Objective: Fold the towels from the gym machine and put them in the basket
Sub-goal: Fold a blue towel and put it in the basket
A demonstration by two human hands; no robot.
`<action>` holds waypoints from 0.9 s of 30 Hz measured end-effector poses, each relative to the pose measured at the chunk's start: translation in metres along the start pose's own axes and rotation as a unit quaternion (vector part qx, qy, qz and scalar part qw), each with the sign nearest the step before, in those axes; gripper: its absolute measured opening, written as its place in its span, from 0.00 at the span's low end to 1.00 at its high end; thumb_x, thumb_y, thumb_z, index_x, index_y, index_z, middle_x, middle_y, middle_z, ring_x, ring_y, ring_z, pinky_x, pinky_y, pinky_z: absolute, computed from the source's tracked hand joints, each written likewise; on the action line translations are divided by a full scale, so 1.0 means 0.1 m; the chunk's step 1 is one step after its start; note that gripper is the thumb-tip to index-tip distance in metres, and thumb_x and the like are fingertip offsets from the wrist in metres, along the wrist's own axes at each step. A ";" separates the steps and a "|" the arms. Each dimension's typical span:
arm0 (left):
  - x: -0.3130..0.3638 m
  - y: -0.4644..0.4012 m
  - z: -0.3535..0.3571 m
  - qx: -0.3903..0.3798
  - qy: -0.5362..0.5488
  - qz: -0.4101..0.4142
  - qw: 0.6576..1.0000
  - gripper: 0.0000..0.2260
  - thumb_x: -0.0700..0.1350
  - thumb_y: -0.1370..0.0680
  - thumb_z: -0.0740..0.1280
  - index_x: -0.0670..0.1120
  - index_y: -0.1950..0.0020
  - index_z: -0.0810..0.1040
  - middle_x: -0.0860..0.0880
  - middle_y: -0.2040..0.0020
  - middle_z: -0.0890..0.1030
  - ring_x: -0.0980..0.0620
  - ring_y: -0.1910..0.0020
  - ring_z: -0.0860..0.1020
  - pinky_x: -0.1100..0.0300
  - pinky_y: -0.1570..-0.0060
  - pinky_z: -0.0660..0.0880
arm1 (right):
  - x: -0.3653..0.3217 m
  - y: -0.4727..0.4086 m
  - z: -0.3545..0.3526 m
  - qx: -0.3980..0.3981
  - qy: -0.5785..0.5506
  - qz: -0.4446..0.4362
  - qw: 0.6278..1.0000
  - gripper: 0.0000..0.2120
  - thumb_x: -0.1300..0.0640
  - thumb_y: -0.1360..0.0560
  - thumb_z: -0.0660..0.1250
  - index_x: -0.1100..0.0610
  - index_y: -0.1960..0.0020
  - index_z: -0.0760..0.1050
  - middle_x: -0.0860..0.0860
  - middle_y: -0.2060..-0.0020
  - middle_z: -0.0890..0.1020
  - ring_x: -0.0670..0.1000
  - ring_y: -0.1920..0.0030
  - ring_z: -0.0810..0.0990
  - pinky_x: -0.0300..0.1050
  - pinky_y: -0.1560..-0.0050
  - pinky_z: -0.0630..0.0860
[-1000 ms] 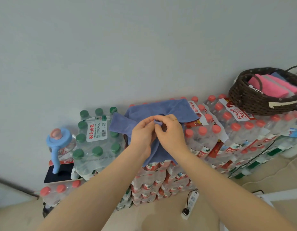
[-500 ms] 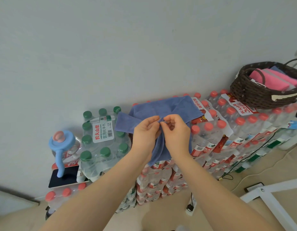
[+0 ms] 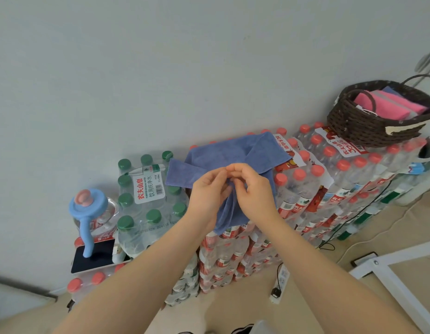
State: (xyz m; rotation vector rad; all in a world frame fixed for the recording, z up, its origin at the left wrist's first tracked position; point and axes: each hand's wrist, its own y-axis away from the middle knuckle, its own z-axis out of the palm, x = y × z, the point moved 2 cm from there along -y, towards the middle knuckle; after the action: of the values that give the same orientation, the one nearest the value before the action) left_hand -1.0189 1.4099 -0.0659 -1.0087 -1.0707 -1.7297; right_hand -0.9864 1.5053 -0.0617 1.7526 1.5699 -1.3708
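Note:
A blue towel lies spread and creased over the top of stacked packs of red-capped water bottles, one end hanging down the front. My left hand and my right hand meet over its middle, and both pinch a fold of the cloth between fingers and thumb. A dark woven basket stands on the bottle packs at the far right. Folded pink towels lie inside it, with a bit of blue cloth behind them.
A pack of green-capped bottles stands left of the towel. Further left are a blue-handled jug and a dark phone. A power strip and cables lie on the floor. A white frame crosses the lower right.
The view has shifted a little; the basket now sits higher and further right. Both hands stay together on the towel's middle fold, working the cloth slightly.

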 end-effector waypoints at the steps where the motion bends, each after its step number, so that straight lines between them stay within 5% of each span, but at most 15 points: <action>1: 0.01 0.00 -0.02 -0.009 -0.020 0.000 1.000 0.08 0.38 0.21 0.61 0.44 0.52 0.80 0.45 0.54 0.83 0.50 0.52 0.81 0.59 0.49 0.78 | 0.03 0.00 -0.04 -0.008 -0.003 -0.005 1.000 0.14 0.70 0.24 0.58 0.60 0.43 0.75 0.40 0.54 0.77 0.30 0.55 0.76 0.23 0.52 0.70; 5: 0.09 -0.03 -0.02 -0.023 -0.030 -0.023 0.999 0.09 0.36 0.22 0.61 0.46 0.55 0.79 0.47 0.58 0.82 0.54 0.59 0.80 0.62 0.53 0.78 | 0.16 0.04 -0.13 0.018 -0.068 0.010 0.997 0.18 0.70 0.27 0.64 0.56 0.40 0.69 0.42 0.43 0.72 0.39 0.51 0.79 0.31 0.48 0.74; 8: 0.26 -0.07 0.06 -0.010 0.035 -0.022 0.999 0.08 0.35 0.22 0.61 0.45 0.53 0.77 0.46 0.57 0.80 0.54 0.59 0.79 0.66 0.59 0.78 | 0.21 0.09 -0.11 0.047 0.027 -0.015 0.998 0.18 0.67 0.28 0.67 0.58 0.39 0.69 0.44 0.38 0.66 0.36 0.46 0.71 0.26 0.47 0.70; 14: 0.71 -0.08 0.24 -0.058 0.166 0.022 0.984 0.07 0.34 0.21 0.59 0.43 0.55 0.74 0.46 0.63 0.79 0.54 0.67 0.80 0.67 0.64 0.79 | 0.04 0.00 -0.08 0.150 0.091 -0.017 0.984 0.16 0.67 0.28 0.63 0.59 0.41 0.70 0.50 0.39 0.70 0.52 0.49 0.76 0.35 0.61 0.72; 19: 1.08 -0.12 0.39 -0.087 0.264 0.042 0.960 0.07 0.34 0.21 0.58 0.42 0.58 0.72 0.46 0.62 0.76 0.57 0.69 0.80 0.69 0.65 0.78 | -0.10 -0.16 -0.14 0.113 0.167 -0.017 0.979 0.31 0.53 0.30 0.69 0.56 0.32 0.62 0.51 0.33 0.67 0.54 0.44 0.77 0.51 0.54 0.79; 22: 1.37 -0.11 0.40 -0.098 0.374 0.083 0.918 0.06 0.34 0.21 0.58 0.40 0.55 0.73 0.45 0.62 0.78 0.55 0.69 0.80 0.67 0.64 0.79 | -0.21 -0.21 -0.15 0.074 0.244 -0.002 0.967 0.34 0.62 0.29 0.66 0.56 0.27 0.56 0.53 0.29 0.63 0.57 0.42 0.76 0.52 0.54 0.78; 25: 1.66 -0.16 0.27 -0.137 0.485 0.120 0.855 0.07 0.35 0.21 0.58 0.38 0.46 0.72 0.40 0.61 0.81 0.48 0.62 0.83 0.64 0.63 0.80 | -0.15 -0.27 -0.36 0.060 0.272 0.062 0.959 0.23 0.64 0.27 0.63 0.56 0.34 0.65 0.54 0.40 0.74 0.57 0.48 0.78 0.51 0.58 0.78; 27: 1.75 -0.22 0.09 -0.101 0.513 0.131 0.843 0.08 0.35 0.21 0.57 0.38 0.43 0.72 0.38 0.48 0.80 0.48 0.42 0.79 0.66 0.50 0.76 | -0.13 -0.31 -0.60 0.049 0.317 0.087 0.943 0.09 0.60 0.25 0.60 0.58 0.46 0.73 0.53 0.56 0.78 0.57 0.58 0.78 0.48 0.64 0.76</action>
State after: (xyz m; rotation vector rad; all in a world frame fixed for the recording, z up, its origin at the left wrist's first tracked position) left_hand -1.0938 1.3833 0.0918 -0.1923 -0.0500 -1.7819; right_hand -0.9906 1.5561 -0.0159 2.4965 1.5993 -0.8462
